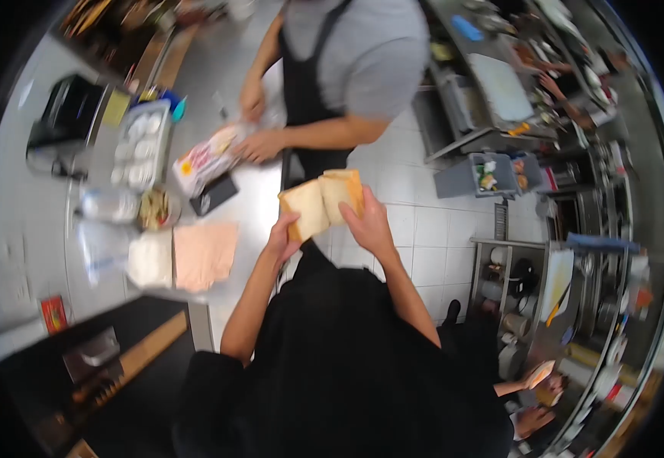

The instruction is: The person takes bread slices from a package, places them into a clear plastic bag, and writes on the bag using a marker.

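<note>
In front of my body I hold slices of white bread with golden crusts. My left hand (282, 237) is closed on the bread slice (306, 208) on the left, thumb over its lower edge. My right hand (369, 222) grips the bread slices (340, 191) on the right, which look stacked, with the thumb on their face. The inner edges of the two portions meet or overlap in the middle. Beyond them, a co-worker's hands (262, 145) handle a printed plastic bag (208, 159) on the steel counter (258, 200).
On the counter lie a dark flat device (214, 195), a pink sheet (205, 256), a jar (155, 210) and a tray of white containers (143, 141). The co-worker in a dark apron (307, 72) stands close ahead. Grey bins (469, 178) and steel shelving (509, 252) are at right.
</note>
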Demonstrator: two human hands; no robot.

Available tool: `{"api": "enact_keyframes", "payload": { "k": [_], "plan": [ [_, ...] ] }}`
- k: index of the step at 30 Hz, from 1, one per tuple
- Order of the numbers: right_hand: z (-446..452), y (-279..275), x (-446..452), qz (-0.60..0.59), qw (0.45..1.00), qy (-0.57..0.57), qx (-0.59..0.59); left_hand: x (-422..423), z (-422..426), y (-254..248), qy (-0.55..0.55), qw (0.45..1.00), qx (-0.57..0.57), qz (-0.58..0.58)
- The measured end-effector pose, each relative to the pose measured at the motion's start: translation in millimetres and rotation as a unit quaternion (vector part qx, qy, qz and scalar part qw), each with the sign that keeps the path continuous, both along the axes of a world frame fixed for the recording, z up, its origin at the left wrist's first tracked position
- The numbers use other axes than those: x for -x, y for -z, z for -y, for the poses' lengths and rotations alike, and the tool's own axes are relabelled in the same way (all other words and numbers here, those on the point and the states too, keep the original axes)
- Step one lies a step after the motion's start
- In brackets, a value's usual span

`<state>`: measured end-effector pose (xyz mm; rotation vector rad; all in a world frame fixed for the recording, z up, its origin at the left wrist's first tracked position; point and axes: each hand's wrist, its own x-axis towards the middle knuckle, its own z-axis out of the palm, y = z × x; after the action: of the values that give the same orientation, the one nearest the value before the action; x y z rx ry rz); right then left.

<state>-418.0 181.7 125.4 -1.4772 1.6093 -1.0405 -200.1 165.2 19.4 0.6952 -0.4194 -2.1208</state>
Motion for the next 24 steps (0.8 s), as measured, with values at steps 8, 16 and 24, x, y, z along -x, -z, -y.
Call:
{"api": "enact_keyframes", "payload": {
  "k": [8, 16, 24],
  "plan": [
    [-122, 3, 114, 0.284, 0.944, 0.169, 0.023, 124, -56, 10, 0.144, 0.988, -0.015, -0.042],
    [-287, 11, 196, -0.1, 0.928, 0.359, 0.0, 291, -184, -9, 0.378, 0.917, 0.019, -0.124],
    [-377, -3, 241, -0.172, 0.885, 0.41, -0.138, 377, -220, -22, 0.56, 0.824, 0.022, -0.086]
  ]
}}
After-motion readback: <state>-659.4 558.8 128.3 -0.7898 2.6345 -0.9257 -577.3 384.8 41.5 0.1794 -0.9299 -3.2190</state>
